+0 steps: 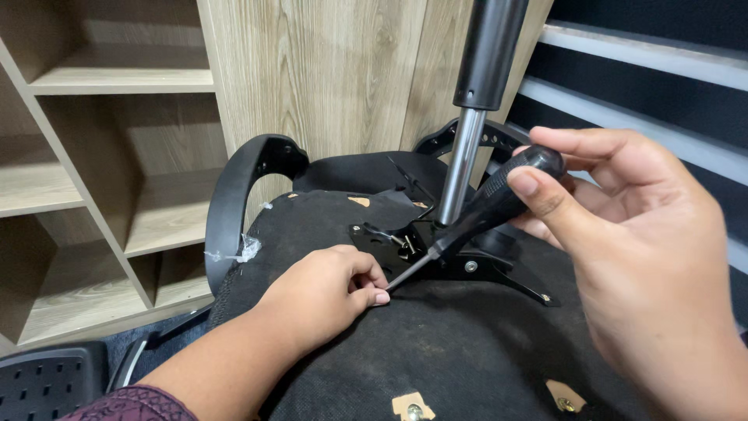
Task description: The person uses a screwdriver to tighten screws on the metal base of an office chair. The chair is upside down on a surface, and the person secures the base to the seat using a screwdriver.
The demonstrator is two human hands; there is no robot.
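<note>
An office chair lies upside down; its black fabric seat underside [436, 343] fills the lower view. My right hand [639, 257] grips a black-handled screwdriver [491, 206] whose tip slants down to the left. My left hand [331, 292] rests on the seat with fingers pinched at the screwdriver's tip; what they pinch is hidden. Just behind the tip sits the black metal mechanism plate [475, 269] with screws, and a chrome gas-lift rod [461, 168] with a black sleeve rises from it.
A curved black armrest [234, 203] stands at the seat's left, another [467, 132] behind the rod. Wooden shelving [101, 156] and a wood panel [327, 78] stand behind. A perforated black plastic part [47, 382] lies bottom left. A dark wall with grey rails [647, 86] is at right.
</note>
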